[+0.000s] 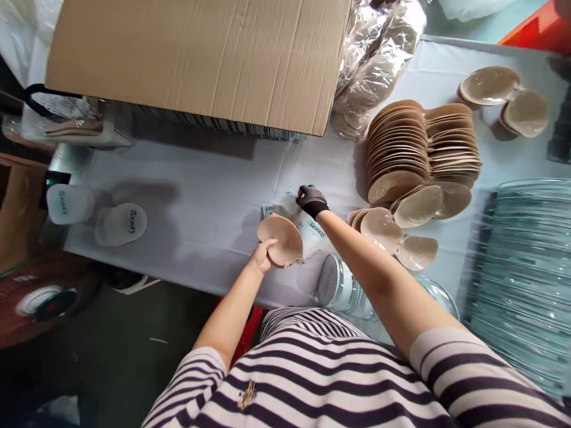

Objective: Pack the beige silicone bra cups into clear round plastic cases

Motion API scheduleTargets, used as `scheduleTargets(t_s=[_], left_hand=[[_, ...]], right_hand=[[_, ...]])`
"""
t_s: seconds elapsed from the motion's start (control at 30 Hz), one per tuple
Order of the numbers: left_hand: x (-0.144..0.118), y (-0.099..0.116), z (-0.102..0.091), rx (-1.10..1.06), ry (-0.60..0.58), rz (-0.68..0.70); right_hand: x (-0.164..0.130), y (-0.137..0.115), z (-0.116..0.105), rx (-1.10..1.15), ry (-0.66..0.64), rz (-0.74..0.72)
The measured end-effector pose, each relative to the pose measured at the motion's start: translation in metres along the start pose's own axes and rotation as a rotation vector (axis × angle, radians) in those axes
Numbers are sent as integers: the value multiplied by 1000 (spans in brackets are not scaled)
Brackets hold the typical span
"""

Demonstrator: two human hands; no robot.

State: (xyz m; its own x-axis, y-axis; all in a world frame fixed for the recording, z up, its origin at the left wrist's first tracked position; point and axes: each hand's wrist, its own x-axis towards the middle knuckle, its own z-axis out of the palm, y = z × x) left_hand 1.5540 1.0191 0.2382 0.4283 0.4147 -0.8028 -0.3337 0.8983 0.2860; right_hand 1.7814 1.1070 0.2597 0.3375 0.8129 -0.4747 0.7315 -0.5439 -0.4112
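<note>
From where I stand, the widest free stretch is the bare white table between the two white lids at the left and the printed packet in the middle. Behind it the cardboard box overhangs, closing off the far side. To the right the way is crowded: stacked beige cups with loose ones spilling toward the near edge, crumpled plastic bags behind them, and a stack of clear trays walling the right end.
</note>
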Motion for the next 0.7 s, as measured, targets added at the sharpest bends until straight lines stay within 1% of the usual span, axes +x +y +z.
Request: scheduleTargets(t_s=[0.07, 0.1, 0.13, 0.17, 0.2, 0.23, 0.27, 0.3, 0.33, 0.4, 0.47, 0.53, 0.6, 0.63, 0.7], left_hand=[[-1, 5, 9, 24, -3, 33], [-3, 7, 15, 35, -25, 56], [-5, 8, 22, 44, -71, 80], [-8, 8, 29, 50, -136, 105], [-12, 6, 38, 55, -209, 123], [-16, 3, 47, 63, -282, 130], [-21, -2, 57, 73, -343, 124], [-26, -8, 66, 87, -383, 110], [-32, -15, 76, 102, -407, 97], [-47, -33, 94, 120, -444, 98], [-61, -53, 108, 134, -467, 109], [-73, -71, 116, 167, -458, 91], [-81, -87, 120, 224, -376, 84], [-83, -94, 121, 250, -323, 96], [-87, -107, 125, 269, -233, 114]], right_hand=[[-20, 9, -30, 247, 60, -73], [-36, 14, -48, 368, 82, -143], [-55, 19, -67, 468, 88, -231], [-77, 24, -85, 538, 60, -320], [-100, 28, -100, 570, -1, -384], [-123, 32, -111, 562, -75, -422], [-144, 34, -117, 523, -129, -436], [-162, 35, -117, 452, -150, -427], [-177, 36, -114, 357, -132, -401], [-193, 38, -99, 142, -1, -346], [-200, 43, -83, -33, 151, -333], [-206, 55, -73, -75, 249, -352], [-219, 74, -69, 55, 323, -356], [-230, 86, -69, 187, 361, -351], [-261, 112, -66, 561, 414, -356]])
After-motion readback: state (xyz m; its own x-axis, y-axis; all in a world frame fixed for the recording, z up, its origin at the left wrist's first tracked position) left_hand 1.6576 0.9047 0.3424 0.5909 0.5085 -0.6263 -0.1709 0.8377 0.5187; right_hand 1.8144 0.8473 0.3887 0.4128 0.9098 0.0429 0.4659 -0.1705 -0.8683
